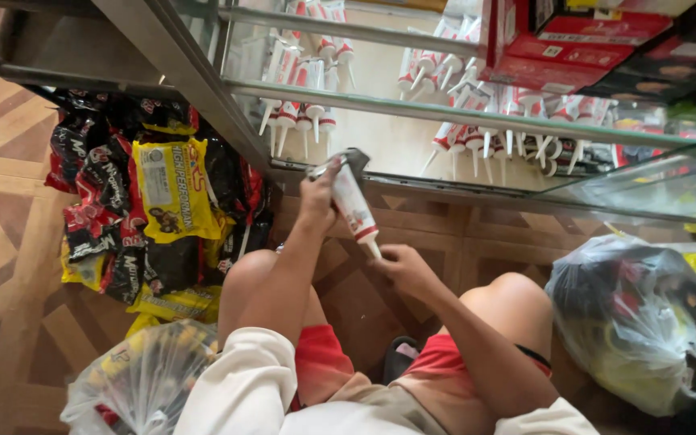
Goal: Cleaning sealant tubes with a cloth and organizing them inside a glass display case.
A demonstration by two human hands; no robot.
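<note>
While the person squats on the wooden floor (10, 201) with both knees bent, the two forearms reach forward from the white sleeves toward a glass shelf unit (412, 109). The left hand (318, 196) is raised higher, with the forearm going up almost straight from the left knee; its fingers are closed around the upper, wide end of a sealant tube (354, 201). The right hand (403, 266) is lower, its forearm going diagonally from the right knee toward the middle, and its fingers are curled close at the thin white nozzle at the bottom of the tube; I cannot tell if they pinch the nozzle or only touch it. The tube is white with red, and it is in the air in front of the lower glass shelf, between the two knees. Its long axis is tilted: the flat crimped end points up and a little to the left, the nozzle points down and to the right. Many similar tubes (300, 117) lie on the glass shelves behind. On the floor at the left is a pile of black, red and yellow packets (163, 189), and transparent plastic bags (630, 322) stand at both sides of the person
</note>
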